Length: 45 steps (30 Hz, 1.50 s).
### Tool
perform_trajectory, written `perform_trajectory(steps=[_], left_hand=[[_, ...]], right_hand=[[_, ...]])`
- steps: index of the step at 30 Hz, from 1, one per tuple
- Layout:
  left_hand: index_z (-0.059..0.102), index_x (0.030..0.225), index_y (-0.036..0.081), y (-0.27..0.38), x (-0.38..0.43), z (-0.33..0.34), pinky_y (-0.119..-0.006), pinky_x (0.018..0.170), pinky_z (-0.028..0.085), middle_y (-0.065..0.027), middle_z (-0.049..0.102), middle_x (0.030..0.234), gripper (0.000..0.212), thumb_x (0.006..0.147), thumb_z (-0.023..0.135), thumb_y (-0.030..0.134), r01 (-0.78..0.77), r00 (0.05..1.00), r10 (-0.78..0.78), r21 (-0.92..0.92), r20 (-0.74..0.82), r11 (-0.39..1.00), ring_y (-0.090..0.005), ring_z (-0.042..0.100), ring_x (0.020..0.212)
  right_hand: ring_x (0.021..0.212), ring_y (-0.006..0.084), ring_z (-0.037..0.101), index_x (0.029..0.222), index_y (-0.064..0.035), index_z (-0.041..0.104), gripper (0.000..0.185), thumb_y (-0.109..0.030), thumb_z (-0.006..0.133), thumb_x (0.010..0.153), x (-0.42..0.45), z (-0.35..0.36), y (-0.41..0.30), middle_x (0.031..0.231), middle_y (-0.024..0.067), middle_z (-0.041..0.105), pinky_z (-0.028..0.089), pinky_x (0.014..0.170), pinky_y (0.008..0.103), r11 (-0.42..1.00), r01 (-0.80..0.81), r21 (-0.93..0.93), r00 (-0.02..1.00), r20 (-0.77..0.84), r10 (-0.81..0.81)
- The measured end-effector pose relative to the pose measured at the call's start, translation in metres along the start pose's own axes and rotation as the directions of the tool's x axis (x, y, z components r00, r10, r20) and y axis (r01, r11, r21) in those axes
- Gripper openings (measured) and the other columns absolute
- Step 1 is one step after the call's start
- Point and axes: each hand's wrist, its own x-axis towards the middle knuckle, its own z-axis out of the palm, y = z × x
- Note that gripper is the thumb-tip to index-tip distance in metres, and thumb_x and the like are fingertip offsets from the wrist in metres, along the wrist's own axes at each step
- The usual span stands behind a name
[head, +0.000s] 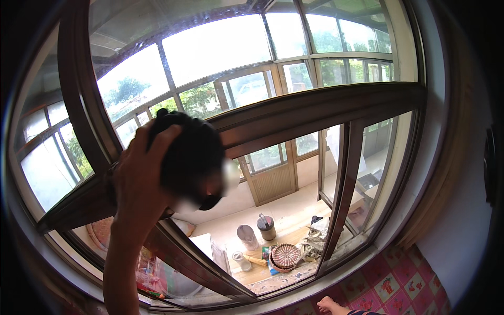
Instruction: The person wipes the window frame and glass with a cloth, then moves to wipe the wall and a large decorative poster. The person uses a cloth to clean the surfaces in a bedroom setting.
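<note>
My left hand (139, 177) is raised, its fingers curled around a black rounded bundle (185, 153). The bundle looks soft, perhaps cloth, but parts of it are blurred. It covers part of the dark horizontal bar (299, 106) of a window frame; I cannot tell whether they touch. At the bottom edge, near dark striped cloth (360, 312), a bare hand or foot (332, 306) shows over a pink patterned covering (388, 289). I cannot tell which it is, so my right hand's state is unclear.
Beyond the glass stand a lidded metal can (266, 228), a clear jug (247, 237), a jar (241, 261) and a woven round basket (286, 256). Dry husks (313, 244) lie beside them. A dark upright frame (341, 193) divides the lower panes. A wall (453, 220) is on the right.
</note>
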Motion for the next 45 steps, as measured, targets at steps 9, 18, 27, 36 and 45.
perform_trajectory(steps=[9,18,27,36,45], left_hand=[[0.054,0.124,0.018,0.037,0.034,0.028,-0.045,0.079,0.054,-0.0158,0.053,0.119,0.065,0.065,0.081,0.016,-0.158,0.983,0.148,-0.087,-0.110,0.984,-0.0358,0.062,0.102],[0.054,0.124,0.023,0.037,0.028,0.025,-0.048,0.090,0.050,-0.0128,0.051,0.125,0.070,0.061,0.083,0.015,-0.168,0.986,0.168,0.004,0.021,0.986,-0.0339,0.060,0.107],[0.054,0.126,0.018,0.043,0.031,0.036,-0.047,0.085,0.053,-0.0138,0.050,0.128,0.065,0.067,0.077,0.004,-0.142,0.983,0.138,-0.020,-0.120,0.990,-0.0372,0.057,0.111],[0.057,0.120,0.022,0.060,0.027,0.048,-0.048,0.094,0.046,-0.0113,0.049,0.131,0.063,0.063,0.076,0.003,-0.263,0.963,0.257,-0.079,-0.088,0.961,-0.0321,0.053,0.116],[0.056,0.120,0.021,0.077,0.034,0.054,-0.048,0.091,0.047,-0.0140,0.046,0.135,0.065,0.061,0.078,0.003,-0.167,0.980,0.171,0.044,-0.099,0.985,-0.0357,0.052,0.117]], right_hand=[[0.079,0.0256,0.072,0.098,0.0005,0.068,0.025,-0.021,0.061,0.085,0.014,0.002,0.034,0.091,0.0139,0.072,0.059,0.066,0.0371,0.988,-0.051,0.142,0.995,-0.077,0.063],[0.074,0.0243,0.072,0.083,0.0035,0.069,0.025,-0.019,0.059,0.080,-0.032,0.031,0.084,0.084,0.0150,0.072,0.058,0.062,0.0357,0.938,-0.189,0.290,0.966,-0.117,0.231],[0.060,0.0223,0.066,0.078,-0.0008,0.069,0.025,-0.023,0.056,0.079,-0.002,0.057,0.087,0.077,0.0123,0.071,0.053,0.054,0.0346,0.903,-0.093,0.420,0.970,-0.165,0.177],[0.064,0.0188,0.068,0.081,-0.0028,0.071,0.025,-0.024,0.057,0.081,-0.026,0.076,0.120,0.077,0.0088,0.072,0.054,0.054,0.0311,0.858,-0.128,0.498,0.968,-0.127,0.218],[0.063,0.0183,0.068,0.082,-0.0034,0.071,0.025,-0.025,0.058,0.082,-0.022,0.060,0.148,0.077,0.0086,0.072,0.054,0.054,0.0305,0.852,-0.201,0.483,0.959,-0.080,0.271]])
